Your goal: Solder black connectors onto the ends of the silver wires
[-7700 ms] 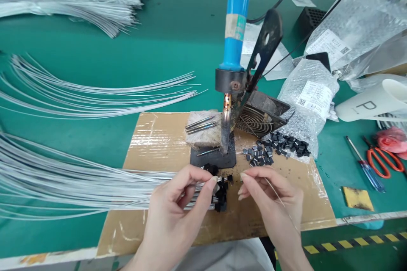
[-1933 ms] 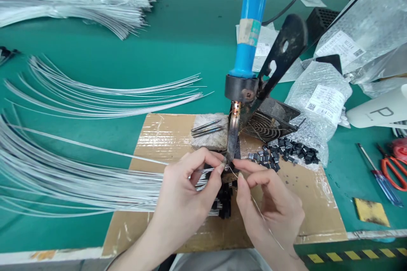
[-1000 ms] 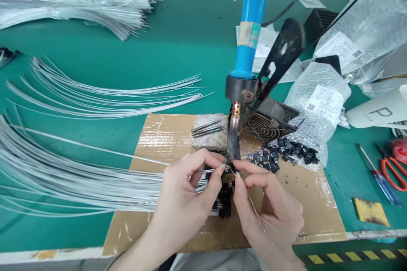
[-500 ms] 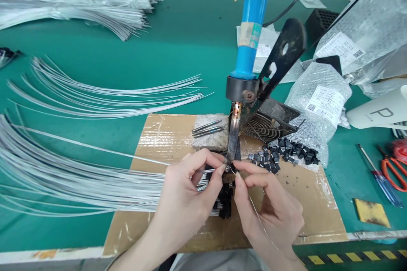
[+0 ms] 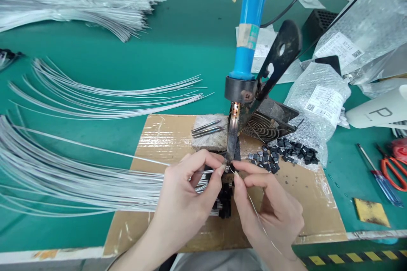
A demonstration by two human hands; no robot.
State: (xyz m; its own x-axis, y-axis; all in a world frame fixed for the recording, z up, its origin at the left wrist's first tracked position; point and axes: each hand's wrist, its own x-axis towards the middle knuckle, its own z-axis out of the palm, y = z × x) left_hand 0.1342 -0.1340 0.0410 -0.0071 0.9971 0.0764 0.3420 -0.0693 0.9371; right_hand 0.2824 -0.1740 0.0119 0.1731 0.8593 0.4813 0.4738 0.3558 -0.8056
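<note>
My left hand (image 5: 190, 194) pinches the end of a thin white cable (image 5: 104, 147) right under the tip of a blue-handled soldering iron (image 5: 247, 21), which is clamped pointing down. Between the fingers of my right hand (image 5: 270, 203) is a thin strand of solder wire (image 5: 258, 216), its end at the iron's tip and its tail trailing over the palm. The joint itself is mostly covered by my fingertips. Below my hands lies a bundle of white cables (image 5: 127, 188) with black connectors (image 5: 225, 203) on their ends.
A cardboard sheet (image 5: 305, 216) covers the front of the green table. Loose black connectors (image 5: 295, 150), a small fan (image 5: 267, 120) and spare iron tips (image 5: 208, 128) lie around the iron. More cables (image 5: 111, 93) rest at left; scissors (image 5: 392, 173) and a yellow sponge (image 5: 371, 212) at right.
Both hands stay almost still at the iron's tip. The iron's handle and its bracket appear shifted very slightly left.
</note>
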